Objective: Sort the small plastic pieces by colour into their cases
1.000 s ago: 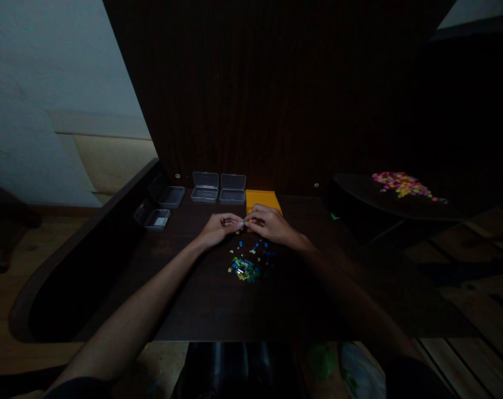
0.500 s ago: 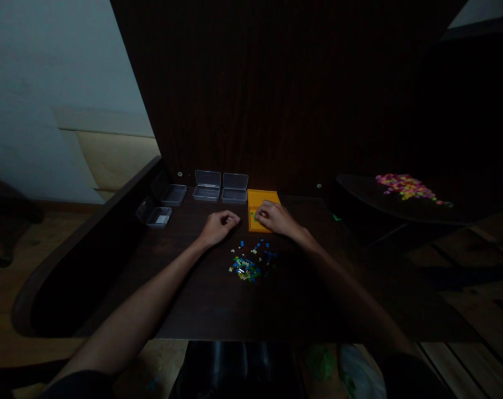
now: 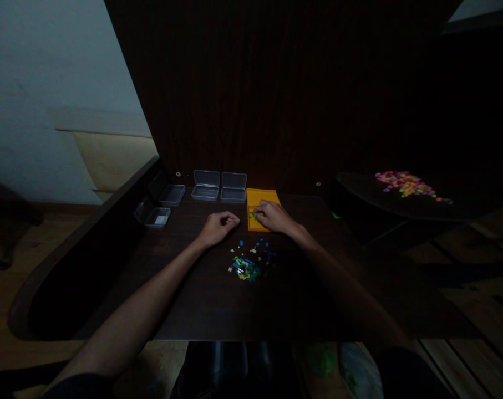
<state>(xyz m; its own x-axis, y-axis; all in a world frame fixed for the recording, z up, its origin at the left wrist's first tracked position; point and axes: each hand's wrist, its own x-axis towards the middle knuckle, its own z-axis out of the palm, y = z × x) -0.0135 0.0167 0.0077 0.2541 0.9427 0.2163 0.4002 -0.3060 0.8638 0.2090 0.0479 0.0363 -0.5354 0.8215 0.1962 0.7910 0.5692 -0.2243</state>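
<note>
An orange box [image 3: 263,196] lies open at the back of the dark table, with a few small green pieces [image 3: 252,217] inside its near part. My right hand [image 3: 274,216] is over that part, its fingers closed together; whatever they hold is too small to make out. To the left of the box my left hand [image 3: 220,227] rests on the table, fingers curled and thumb near the fingertips, and I cannot see anything clearly between them. Closer to me lies a loose pile of small plastic building bricks [image 3: 246,269] in blue, green, white and yellow.
Clear plastic boxes [image 3: 205,192] with raised lids stand along the back, and another [image 3: 157,218] sits near the left side panel [image 3: 89,238]. On a dark surface at the right lies a heap of pink and yellow pieces [image 3: 407,184]. A tall dark panel [image 3: 259,100] rises behind.
My right hand has shifted very slightly left over the orange box. The left hand keeps its pose, and the brick pile looks the same.
</note>
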